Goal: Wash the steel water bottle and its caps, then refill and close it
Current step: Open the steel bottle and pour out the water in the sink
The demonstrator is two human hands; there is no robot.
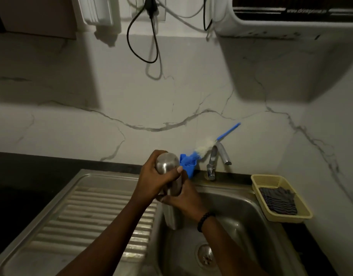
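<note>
Both hands clamped the steel bottle [167,172] at centre frame, over the sink [241,216]: left hand [151,180] wrapped its upper end, right hand [183,198] gripped lower down, probably so rinse water would fall into the basin. Caps weren't visible.

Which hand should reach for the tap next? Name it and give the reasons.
Probably the right hand. It holds the lower part of the bottle on the side nearer the tap, which stands to the right. The left hand wraps the bottle's upper end and could keep the grip alone.
</note>
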